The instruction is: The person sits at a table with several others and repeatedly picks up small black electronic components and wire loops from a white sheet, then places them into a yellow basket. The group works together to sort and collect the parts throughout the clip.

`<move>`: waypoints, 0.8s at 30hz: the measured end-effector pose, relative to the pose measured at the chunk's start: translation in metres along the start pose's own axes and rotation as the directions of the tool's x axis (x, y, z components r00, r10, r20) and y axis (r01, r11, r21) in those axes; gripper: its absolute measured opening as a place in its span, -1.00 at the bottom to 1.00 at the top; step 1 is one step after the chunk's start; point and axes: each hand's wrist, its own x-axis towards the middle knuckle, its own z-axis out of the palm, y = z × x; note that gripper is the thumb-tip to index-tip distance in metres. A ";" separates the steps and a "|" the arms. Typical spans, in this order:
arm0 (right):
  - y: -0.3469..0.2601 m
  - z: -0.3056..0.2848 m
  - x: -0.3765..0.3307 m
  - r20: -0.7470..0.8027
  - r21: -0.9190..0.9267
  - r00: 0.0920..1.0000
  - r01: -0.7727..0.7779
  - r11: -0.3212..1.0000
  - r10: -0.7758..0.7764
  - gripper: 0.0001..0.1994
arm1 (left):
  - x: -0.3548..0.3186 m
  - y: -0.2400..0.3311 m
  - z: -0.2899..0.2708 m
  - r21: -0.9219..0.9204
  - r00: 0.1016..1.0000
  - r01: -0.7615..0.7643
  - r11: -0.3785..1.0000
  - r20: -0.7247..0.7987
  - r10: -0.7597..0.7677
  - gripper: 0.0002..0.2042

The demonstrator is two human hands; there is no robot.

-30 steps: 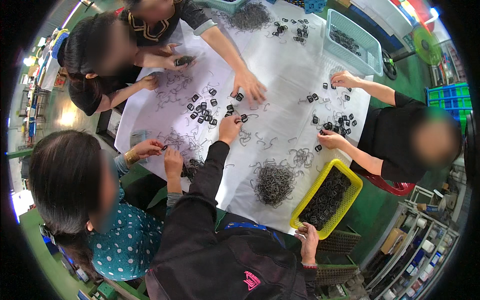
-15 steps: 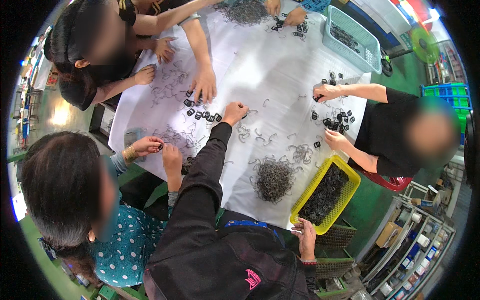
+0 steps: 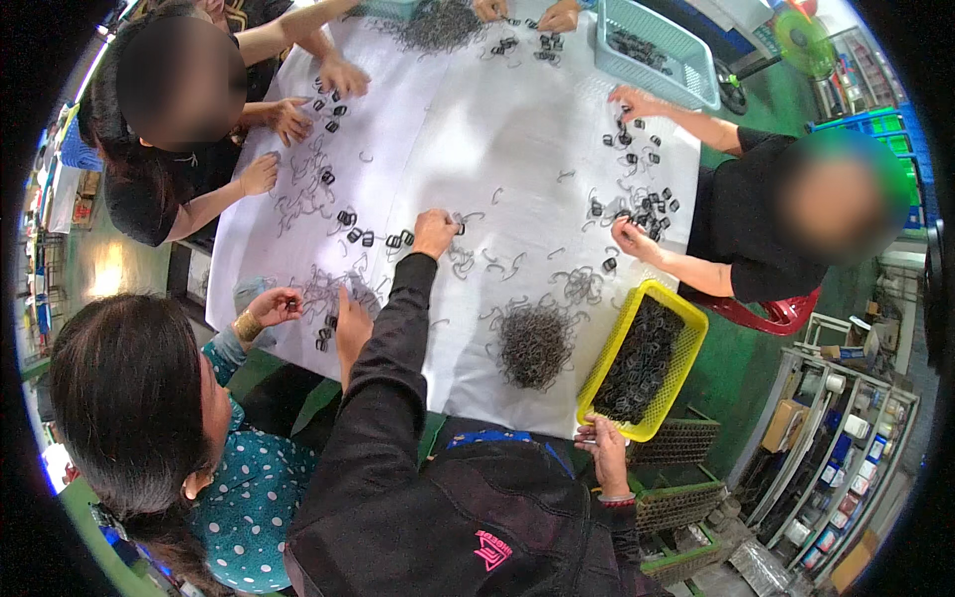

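My left hand (image 3: 436, 234) reaches out over the middle of the white-covered table (image 3: 517, 139). Its fingers are closed at a small black buckle (image 3: 460, 227), beside loose grey wire hooks (image 3: 461, 261). Just left of that hand, a loose row of black buckles (image 3: 368, 239) lies on the cover. My right hand (image 3: 604, 453) is at the near corner of a yellow basket (image 3: 703, 333), its bent fingers on the rim. Dark small parts fill this basket. A dense heap of wire hooks (image 3: 535, 343) lies left of it.
Co-workers' hands work at the left (image 3: 271, 306), the upper left (image 3: 343, 78), the far edge (image 3: 559, 16) and the right (image 3: 634, 239). A light-blue basket (image 3: 657, 85) stands at the far right corner. Beyond the table's right side is a loaded shelf rack (image 3: 846, 448).
The view has shifted a little. The upper-left co-worker's hand has drawn back from the buckle row. The left co-worker's hands have moved apart. My hands stay nearly in place.
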 end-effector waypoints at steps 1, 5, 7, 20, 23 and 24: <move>0.002 0.000 0.000 -0.020 0.022 1.000 -0.004 1.000 0.005 -0.66 | -0.001 0.001 -0.004 -0.039 1.000 -0.025 0.999 -0.010 0.024 -0.76; 0.005 -0.006 0.000 -0.020 -0.006 0.999 -0.046 0.999 0.045 -0.70 | -0.008 0.005 -0.014 -0.309 0.946 0.285 0.907 0.240 -0.216 -0.74; 0.006 -0.008 -0.002 -0.006 0.002 1.000 -0.012 1.000 0.012 -0.71 | -0.011 0.007 -0.014 -0.242 0.955 0.283 0.928 0.161 -0.249 -0.74; -0.001 -0.057 0.006 0.089 -0.009 0.983 0.160 0.987 -0.159 -0.76 | -0.039 0.075 -0.037 -0.240 0.987 0.157 0.958 -0.006 -0.163 -0.78; 0.009 -0.106 0.018 -0.030 -0.097 0.940 0.336 0.937 -0.340 -0.82 | -0.053 0.091 -0.041 -0.247 0.997 0.083 0.965 0.013 -0.082 -0.78; 0.013 -0.128 0.023 -0.096 -0.115 0.900 0.415 0.903 -0.426 -0.84 | -0.060 0.095 -0.040 -0.141 0.991 0.133 0.981 0.035 -0.129 -0.72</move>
